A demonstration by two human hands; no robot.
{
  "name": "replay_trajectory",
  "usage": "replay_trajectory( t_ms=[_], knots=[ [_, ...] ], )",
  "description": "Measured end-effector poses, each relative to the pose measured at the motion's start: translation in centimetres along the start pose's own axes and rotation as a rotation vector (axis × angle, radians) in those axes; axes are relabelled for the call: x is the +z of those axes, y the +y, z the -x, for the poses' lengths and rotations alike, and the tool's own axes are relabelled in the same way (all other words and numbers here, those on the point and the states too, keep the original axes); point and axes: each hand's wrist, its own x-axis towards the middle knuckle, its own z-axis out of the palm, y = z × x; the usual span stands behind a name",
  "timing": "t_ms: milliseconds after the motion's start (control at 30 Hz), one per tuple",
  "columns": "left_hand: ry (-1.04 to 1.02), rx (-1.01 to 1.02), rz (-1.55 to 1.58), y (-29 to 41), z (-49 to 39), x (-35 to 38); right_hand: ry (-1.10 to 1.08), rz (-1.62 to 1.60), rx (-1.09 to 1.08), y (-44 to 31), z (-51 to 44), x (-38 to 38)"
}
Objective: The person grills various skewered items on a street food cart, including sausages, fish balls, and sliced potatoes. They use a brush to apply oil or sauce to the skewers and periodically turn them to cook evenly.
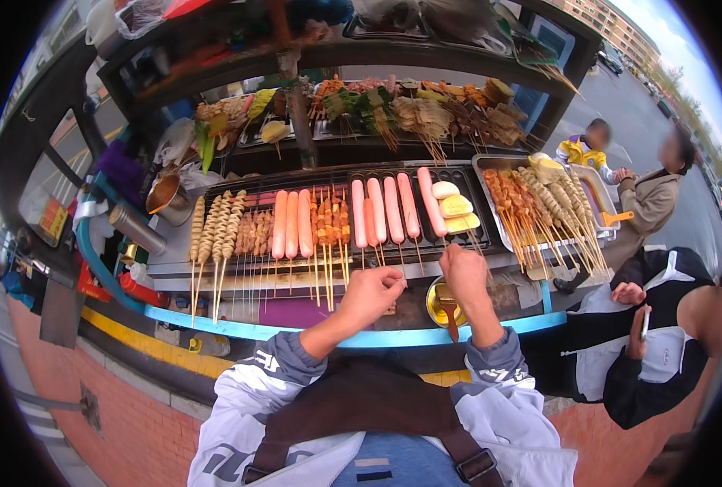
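My left hand (373, 293) is near the grill's front edge, below the pink sausages (392, 210); its thumb and forefinger are close together, and whether they pinch a stick cannot be told. My right hand (465, 274) is closed around the lower stick end of the rightmost pink sausage (432, 202), as far as can be seen. Beside that sausage lie skewered pale and yellow slices (456, 207). Further left on the grill are more sausages (292, 224), orange-brown meat skewers (329, 222) and spiral-cut skewers (220, 228). A brush (448, 309) rests on a yellow tub below my right hand.
A metal tray (481, 164) of skewers stands right of the grill. A blue rail (361, 338) runs before me. A metal pot (169, 201) and cylinder (136, 228) stand left. A person with a phone (645, 322) is close at right; two people stand beyond.
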Motion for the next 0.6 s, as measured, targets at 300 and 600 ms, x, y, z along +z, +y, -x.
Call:
replay_trajectory(
  t_ms=[300, 600],
  knots=[
    [0.214, 0.206, -0.428, -0.2, -0.1, -1.8, -0.089, 0.033, 0.064, -2.0, 0.5, -1.4],
    [0.188, 0.088, -0.784, -1.0, -0.4, -3.1, -0.056, 0.235, 0.098, 3.8, -0.9, -3.2]
  ],
)
